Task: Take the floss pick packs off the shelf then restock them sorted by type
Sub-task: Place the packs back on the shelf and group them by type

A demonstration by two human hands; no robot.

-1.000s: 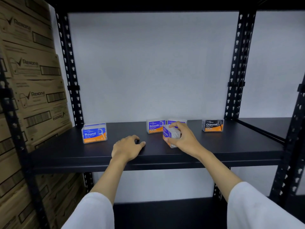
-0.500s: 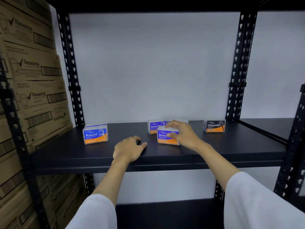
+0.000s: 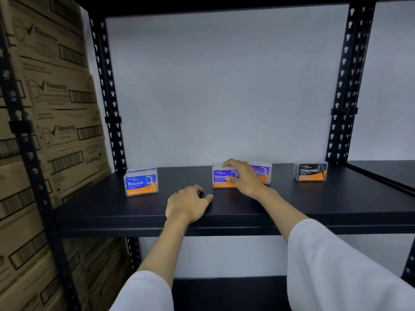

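Blue-and-orange labels mark the floss pick packs on the black metal shelf (image 3: 314, 203): a Round pack (image 3: 141, 182) at left, a Smooth pack (image 3: 224, 176) in the middle, a black Charcoal pack (image 3: 310, 171) at right. I see my right hand (image 3: 246, 179) closed over the Smooth pack's top and front, thumb on its label, hiding the last letter. Behind it a second Smooth pack (image 3: 262, 172) shows only its right end. My left hand (image 3: 187, 204) rests loosely curled on the shelf, holding nothing. Rexona cartons (image 3: 56, 113) stack alongside, partly blurred.
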